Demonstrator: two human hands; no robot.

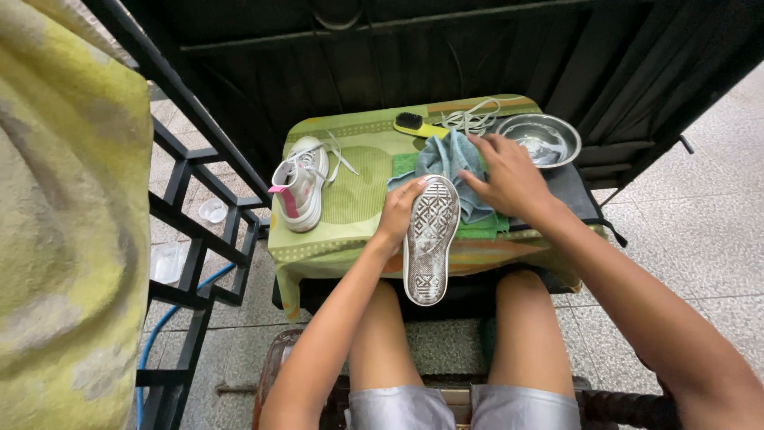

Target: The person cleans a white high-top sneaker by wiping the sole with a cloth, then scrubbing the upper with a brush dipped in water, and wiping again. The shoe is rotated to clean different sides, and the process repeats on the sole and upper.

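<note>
Sole upward, a white sneaker [430, 239] is held at the table's [350, 247] near edge by the left hand [400, 213], whose fingers are closed around its side. The right hand [509, 179] is pressed, fingers curled, onto a blue-grey cloth [450, 159] just beside the toe. Judged by its build, the shoe is light and fairly stiff; a grip across the midsole seems surest. The cloth is limp and easily bunched.
</note>
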